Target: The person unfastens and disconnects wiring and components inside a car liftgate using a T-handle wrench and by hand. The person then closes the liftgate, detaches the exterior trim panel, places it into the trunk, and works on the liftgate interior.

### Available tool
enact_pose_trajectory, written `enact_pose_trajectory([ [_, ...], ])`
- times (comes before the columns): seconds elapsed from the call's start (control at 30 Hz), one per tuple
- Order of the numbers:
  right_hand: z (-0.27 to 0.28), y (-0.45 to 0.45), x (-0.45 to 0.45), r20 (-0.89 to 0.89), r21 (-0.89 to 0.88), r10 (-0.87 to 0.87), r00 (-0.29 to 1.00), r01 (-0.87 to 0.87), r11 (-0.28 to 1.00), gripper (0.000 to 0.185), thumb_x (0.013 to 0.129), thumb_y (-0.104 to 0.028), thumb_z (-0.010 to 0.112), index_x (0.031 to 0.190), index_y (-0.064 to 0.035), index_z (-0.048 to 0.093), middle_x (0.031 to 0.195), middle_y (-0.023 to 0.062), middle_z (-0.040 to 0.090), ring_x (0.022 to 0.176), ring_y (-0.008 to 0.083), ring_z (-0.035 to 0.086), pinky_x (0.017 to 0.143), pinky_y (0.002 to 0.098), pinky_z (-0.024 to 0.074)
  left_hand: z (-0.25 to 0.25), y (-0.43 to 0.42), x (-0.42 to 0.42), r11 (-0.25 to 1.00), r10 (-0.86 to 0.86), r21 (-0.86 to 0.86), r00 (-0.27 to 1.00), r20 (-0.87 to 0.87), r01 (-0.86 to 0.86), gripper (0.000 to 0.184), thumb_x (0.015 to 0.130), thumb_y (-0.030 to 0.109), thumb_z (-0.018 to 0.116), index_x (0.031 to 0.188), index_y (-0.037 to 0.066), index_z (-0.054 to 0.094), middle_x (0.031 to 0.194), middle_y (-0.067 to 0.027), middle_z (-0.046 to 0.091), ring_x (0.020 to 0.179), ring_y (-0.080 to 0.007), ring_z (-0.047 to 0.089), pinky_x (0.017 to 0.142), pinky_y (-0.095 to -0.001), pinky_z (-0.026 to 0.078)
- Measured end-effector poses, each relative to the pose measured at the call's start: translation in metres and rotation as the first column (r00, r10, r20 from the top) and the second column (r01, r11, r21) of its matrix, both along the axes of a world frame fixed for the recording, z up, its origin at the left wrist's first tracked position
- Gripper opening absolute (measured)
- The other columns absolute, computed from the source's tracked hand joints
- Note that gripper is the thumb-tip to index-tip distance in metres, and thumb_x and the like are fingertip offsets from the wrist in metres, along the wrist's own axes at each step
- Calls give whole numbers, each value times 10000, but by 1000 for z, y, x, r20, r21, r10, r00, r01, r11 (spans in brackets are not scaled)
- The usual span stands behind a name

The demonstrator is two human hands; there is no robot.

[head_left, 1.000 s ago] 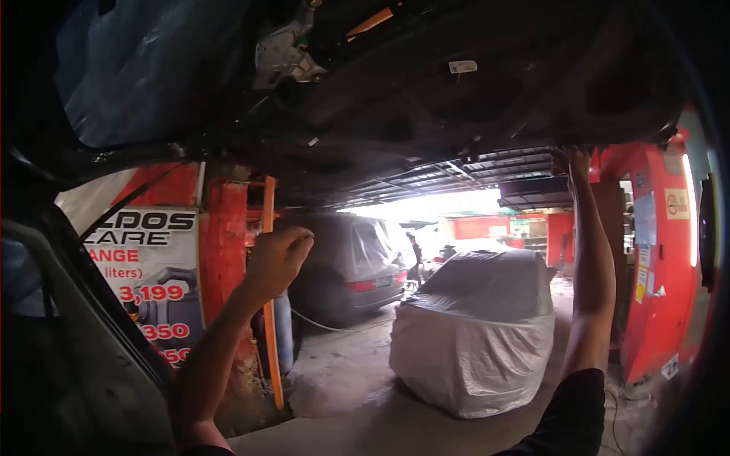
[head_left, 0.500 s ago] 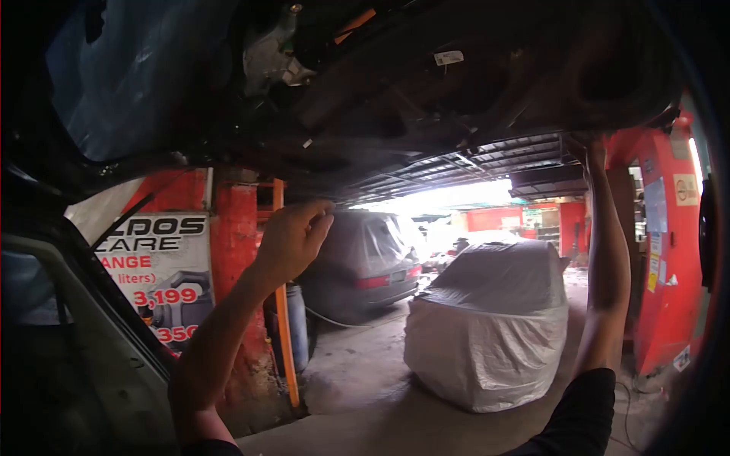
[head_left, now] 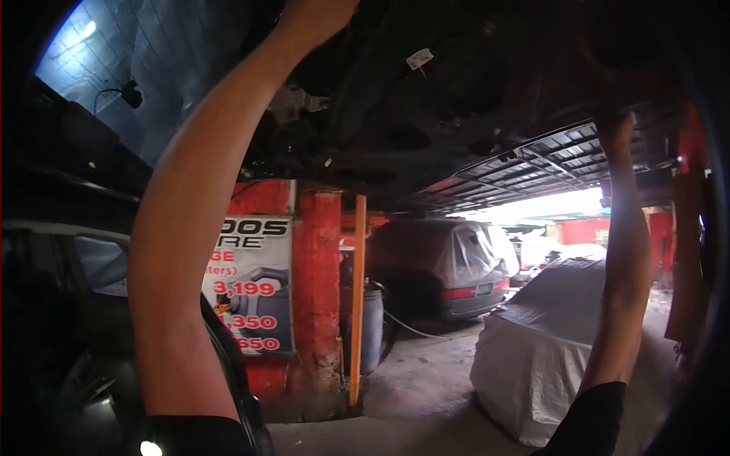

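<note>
A dark raised tailgate [head_left: 456,99] spreads overhead, its inner side facing down and its glass [head_left: 137,68] at the upper left. My left hand [head_left: 323,17] reaches up close to the tailgate's inner panel. The top of the view cuts off its fingers, so whether it touches anything does not show. Over on the right, my right hand [head_left: 617,133] is raised to the tailgate's edge and appears to grip it, with the fingertips lost in shadow. A small white label [head_left: 419,58] is stuck to the dark panel between my hands.
A covered car [head_left: 532,357] stands ahead on the right, with a dark van [head_left: 441,266] behind it. To the left are a price banner [head_left: 255,304], a red pillar [head_left: 318,281], an orange upright bar [head_left: 357,304] and a blue drum [head_left: 371,327]. A hose [head_left: 414,328] lies on the floor.
My left hand has risen from in front of the pillar to the top of the view. My right hand stays up at the tailgate edge. The view has turned left.
</note>
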State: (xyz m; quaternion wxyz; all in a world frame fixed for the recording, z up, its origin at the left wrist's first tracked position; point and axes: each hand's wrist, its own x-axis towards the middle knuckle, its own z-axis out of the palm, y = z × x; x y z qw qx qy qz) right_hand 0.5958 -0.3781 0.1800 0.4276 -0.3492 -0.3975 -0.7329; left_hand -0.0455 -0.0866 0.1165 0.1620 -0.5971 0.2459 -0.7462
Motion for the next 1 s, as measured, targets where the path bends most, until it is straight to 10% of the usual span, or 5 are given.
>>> enact_pose_trajectory([
  [0.2, -38, 38, -112, 91, -238, 976, 200, -947, 216, 500, 1040, -412, 560, 1411, -79, 527, 1426, 165, 567, 1289, 330, 551, 1046, 473, 479, 49, -35, 1, 915, 220, -285, 945, -243, -287, 288, 961, 84, 590, 1153, -124, 639, 738, -179, 676, 499, -249, 651, 441, -371, 539],
  [0.4, -45, 32, -138, -56, -128, 971, -234, -962, -239, 433, 1063, -347, 516, 1402, -78, 517, 1421, 146, 569, 1295, 313, 542, 1073, 445, 451, 58, -37, 12, 895, 231, -348, 958, -171, -278, 230, 942, 53, 581, 1068, -129, 645, 675, -172, 659, 489, -260, 651, 447, -387, 546],
  [0.43, -42, 26, -125, -61, -133, 971, -232, -962, -239, 433, 1063, -347, 516, 1402, -78, 517, 1421, 146, 569, 1295, 313, 542, 1073, 445, 451, 56, -37, 12, 894, 229, -354, 959, -166, -275, 230, 942, 53, 581, 1068, -129, 645, 675, -172, 659, 489, -260, 651, 447, -387, 546],
  [0.5, -25, 13, -73, -66, 93, -154, 986, 159, 983, 361, 1011, -209, 572, 1331, -45, 552, 1340, 152, 620, 1242, 331, 577, 1026, 422, 471, 47, -41, 11, 912, 277, -306, 960, -32, -273, 236, 936, 43, 585, 1098, -117, 647, 682, -163, 664, 520, -258, 666, 466, -383, 550],
  [1.0, -92, -16, -116, 334, -40, -157, 929, 181, 983, 402, 998, -127, 455, 1358, -1, 583, 1309, 239, 623, 1255, 420, 569, 1118, 501, 426, 32, -15, -6, 977, 212, 19, 975, 66, -213, 258, 840, 79, 700, 1079, -9, 744, 1058, -256, 725, 793, -332, 736, 747, -415, 561],
])
